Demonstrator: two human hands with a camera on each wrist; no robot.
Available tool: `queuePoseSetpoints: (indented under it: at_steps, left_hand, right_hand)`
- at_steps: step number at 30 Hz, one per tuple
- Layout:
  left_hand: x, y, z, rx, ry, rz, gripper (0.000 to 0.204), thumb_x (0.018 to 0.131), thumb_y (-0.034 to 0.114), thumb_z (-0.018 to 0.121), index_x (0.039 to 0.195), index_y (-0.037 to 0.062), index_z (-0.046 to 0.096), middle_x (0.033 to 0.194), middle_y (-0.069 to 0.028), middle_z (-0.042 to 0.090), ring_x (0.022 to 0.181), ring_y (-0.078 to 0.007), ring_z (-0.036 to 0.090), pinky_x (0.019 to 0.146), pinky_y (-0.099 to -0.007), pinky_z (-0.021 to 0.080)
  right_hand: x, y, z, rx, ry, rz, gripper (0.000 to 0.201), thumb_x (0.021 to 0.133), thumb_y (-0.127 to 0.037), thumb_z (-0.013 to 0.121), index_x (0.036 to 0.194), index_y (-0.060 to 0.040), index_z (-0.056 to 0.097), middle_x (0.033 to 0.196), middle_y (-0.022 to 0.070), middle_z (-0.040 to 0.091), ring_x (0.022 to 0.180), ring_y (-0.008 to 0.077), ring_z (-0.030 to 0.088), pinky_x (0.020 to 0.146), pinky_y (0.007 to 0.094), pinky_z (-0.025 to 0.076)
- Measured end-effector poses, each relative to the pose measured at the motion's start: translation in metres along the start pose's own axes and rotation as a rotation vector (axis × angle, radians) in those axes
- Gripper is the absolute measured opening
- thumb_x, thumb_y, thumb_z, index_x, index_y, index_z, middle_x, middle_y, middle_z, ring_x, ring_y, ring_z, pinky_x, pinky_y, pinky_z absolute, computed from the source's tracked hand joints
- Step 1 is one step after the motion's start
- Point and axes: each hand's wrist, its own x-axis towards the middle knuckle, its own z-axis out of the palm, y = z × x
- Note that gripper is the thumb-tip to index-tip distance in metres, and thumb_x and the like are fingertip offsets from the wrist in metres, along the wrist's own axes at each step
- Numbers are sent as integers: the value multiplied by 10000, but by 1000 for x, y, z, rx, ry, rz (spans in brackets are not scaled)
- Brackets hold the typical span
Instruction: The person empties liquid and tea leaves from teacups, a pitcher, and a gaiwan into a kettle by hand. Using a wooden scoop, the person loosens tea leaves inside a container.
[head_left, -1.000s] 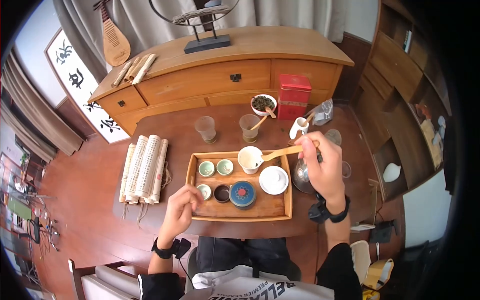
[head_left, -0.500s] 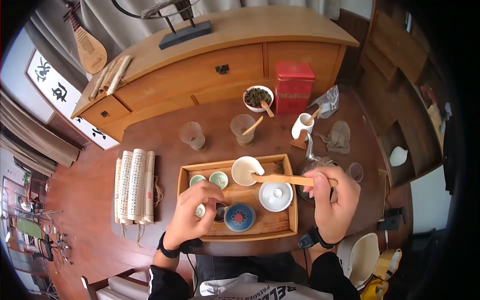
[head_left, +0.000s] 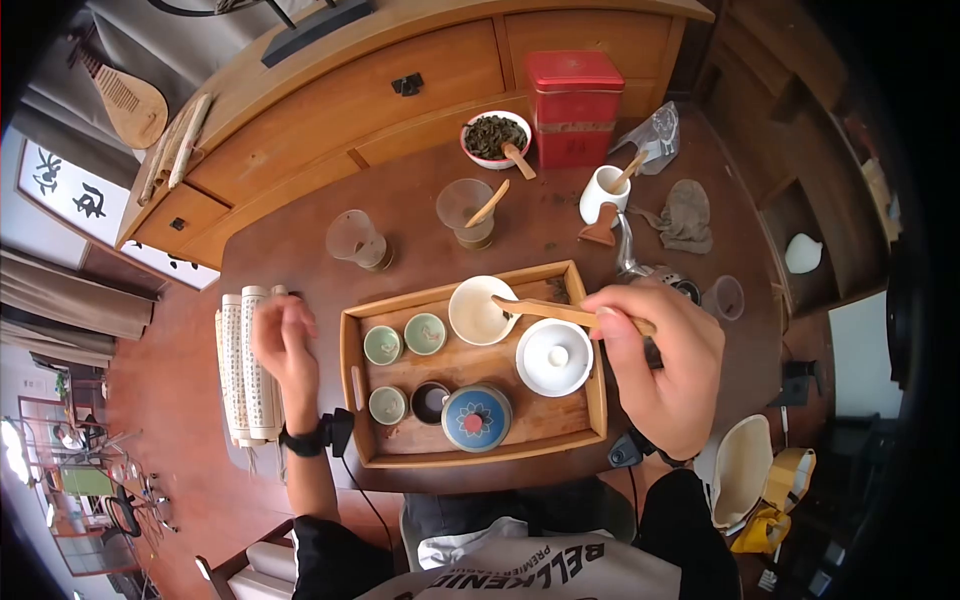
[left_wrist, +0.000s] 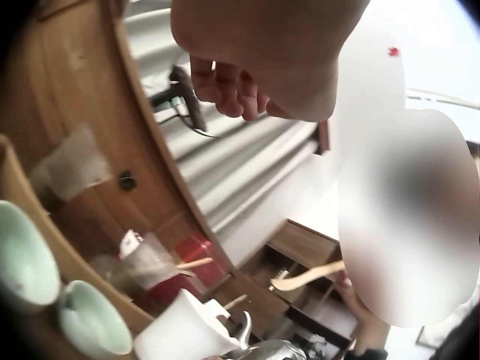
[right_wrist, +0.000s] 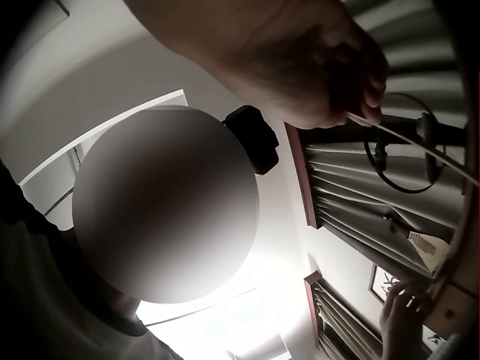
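Observation:
My right hand (head_left: 665, 365) grips the handle of a wooden tea scoop (head_left: 550, 312), whose tip dips into the mouth of a white pitcher (head_left: 475, 325). The scoop's curved end (left_wrist: 304, 279) shows in the left wrist view. Away to the left, my left hand (head_left: 285, 345) hovers by the bamboo-coloured scrolls (head_left: 240, 370), holding nothing, its fingers loosely bent. A white lidded gaiwan (head_left: 553, 375), a blue lidded jar (head_left: 465, 430), a dark cup (head_left: 430, 402) and pale green cups (head_left: 425, 333) share the wooden tray (head_left: 598, 405) with the pitcher.
Behind the tray stand two clear glasses (head_left: 355, 238), a bowl of tea leaves (head_left: 495, 138), a red tin (head_left: 575, 105) and a white tool holder (head_left: 602, 195). A crumpled cloth (head_left: 688, 215) lies at the right. Partly behind my right hand is a metal kettle (head_left: 640, 268).
My left hand has moved left, from above the green cups toward the scrolls. My right hand keeps the scoop's tip at the pitcher. The head view has shifted down and tilted.

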Motion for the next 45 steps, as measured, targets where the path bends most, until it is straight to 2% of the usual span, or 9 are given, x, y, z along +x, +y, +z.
queuePoseSetpoints:
  at_steps: [2,8,18,27,30,34,36,38,45]
  left_hand:
    - [3,-42,-23,-138,28,-299,143,967,113,521,861,20,549,662,-5,490,563,-81,421,516,-206,309]
    - [-24,-113,-44,-361,-100,-614,246,990,152,483,757,75,495,620,21,418,541,-67,331,517,-226,279]
    - [-53,-157,-39,-437,29,-545,224,965,133,512,757,50,529,588,31,412,505,-60,309,491,-222,248]
    - [-56,-143,-38,-116,67,-492,310,983,169,523,691,67,500,575,45,404,506,-45,319,484,-210,245]
    - [-55,-114,-49,68,137,-546,378,1021,230,502,667,101,462,607,59,414,533,-24,339,482,-196,235]
    - [-62,-5,-40,173,-302,-261,241,953,211,605,799,27,582,660,-3,511,555,-67,451,491,-228,348]
    - [-60,68,-12,353,-710,-159,232,861,230,711,895,15,630,702,-55,568,563,-138,545,505,-278,424]
    - [-60,104,15,429,-863,167,291,788,255,775,920,33,640,724,-77,575,570,-208,589,510,-319,461]
    - [-78,106,50,511,-926,329,203,825,187,734,919,46,623,758,-74,581,595,-233,619,513,-340,476]
  right_hand:
    - [2,3,4,8,-34,-35,93,837,5,679,922,13,644,739,123,624,622,265,606,558,331,470]
    - [5,16,22,-35,-246,-33,115,859,-52,670,943,9,623,831,142,645,732,314,624,627,395,493]
    - [6,21,34,-73,-357,-92,100,820,-70,715,873,-14,652,751,99,635,673,277,612,586,372,485]
    - [-3,-5,-5,50,-162,-144,147,715,2,775,832,-13,687,655,68,612,523,187,552,461,291,410]
    - [-4,-2,-17,100,-136,-208,160,705,12,778,833,2,684,649,70,609,510,177,536,447,283,395]
    - [-8,-3,-19,119,-102,-230,153,705,16,777,818,8,675,644,73,599,503,189,518,449,286,390]
    - [-8,-4,-15,141,-86,-246,151,706,17,776,814,9,673,644,73,595,501,194,514,448,288,387]
    - [-9,-4,-12,88,-47,-238,153,710,13,777,816,13,667,645,77,588,500,204,512,446,297,383]
    - [-13,1,-18,122,-23,-231,85,749,39,723,819,35,674,618,86,578,527,186,543,497,285,404]
